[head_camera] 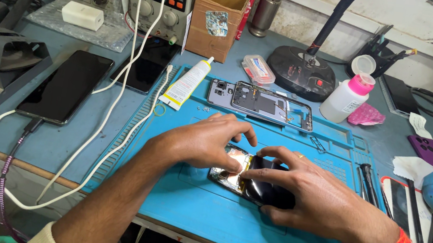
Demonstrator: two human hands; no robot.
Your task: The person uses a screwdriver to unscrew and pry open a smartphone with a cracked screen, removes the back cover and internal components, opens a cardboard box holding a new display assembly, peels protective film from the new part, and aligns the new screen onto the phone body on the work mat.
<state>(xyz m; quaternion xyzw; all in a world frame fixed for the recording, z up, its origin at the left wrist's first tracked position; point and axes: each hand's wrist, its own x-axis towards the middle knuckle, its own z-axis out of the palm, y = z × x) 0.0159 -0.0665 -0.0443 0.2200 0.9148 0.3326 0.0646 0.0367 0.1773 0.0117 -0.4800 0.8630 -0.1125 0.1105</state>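
Head view: both hands meet on an opened phone [253,183] lying mid-mat [201,213]. The left hand [204,140] rests on its exposed left end, fingers curled down. The right hand [310,193] pinches the black right end. At 12 o'clock lies a frame [272,104]; at 11, a glue tube [188,83].

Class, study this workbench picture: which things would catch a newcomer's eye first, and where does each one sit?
Both hands, left hand and right hand, press on an opened phone at the centre of the blue mat. Behind them lies a bare phone frame. At left, a black phone lies plugged into a cable.
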